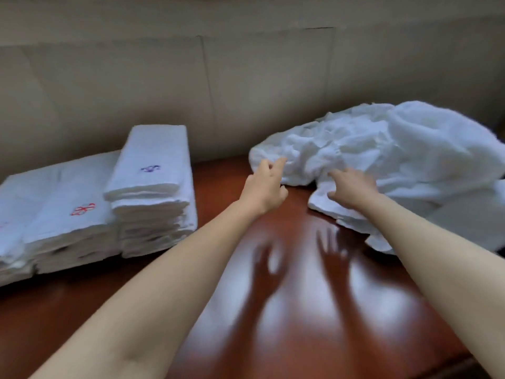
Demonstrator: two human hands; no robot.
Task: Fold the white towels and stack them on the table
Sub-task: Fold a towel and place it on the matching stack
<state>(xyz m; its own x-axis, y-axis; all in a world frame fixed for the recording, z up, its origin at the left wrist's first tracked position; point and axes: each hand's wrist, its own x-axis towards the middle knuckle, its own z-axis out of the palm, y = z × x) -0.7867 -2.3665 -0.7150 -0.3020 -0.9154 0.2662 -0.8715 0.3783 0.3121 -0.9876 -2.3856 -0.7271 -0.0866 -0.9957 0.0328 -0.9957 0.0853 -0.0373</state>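
Both hands, left (263,188) and right (352,187), reach loosely spread for the limp, light heap of crumpled white terry towels (382,160), best pinched at a near hem.

In front of me lies a glossy reddish-brown wooden worktop (287,310); its polish throws back soft light patches and dark, blurred shadows near the middle; its far edge meets a wall (246,77) that runs the full width of my view; the wall is covered in dull beige panels, with thin dark seams dividing them, one seam running down left of centre and another at the upper right; at the bottom right the worktop's edge falls away into darkness.
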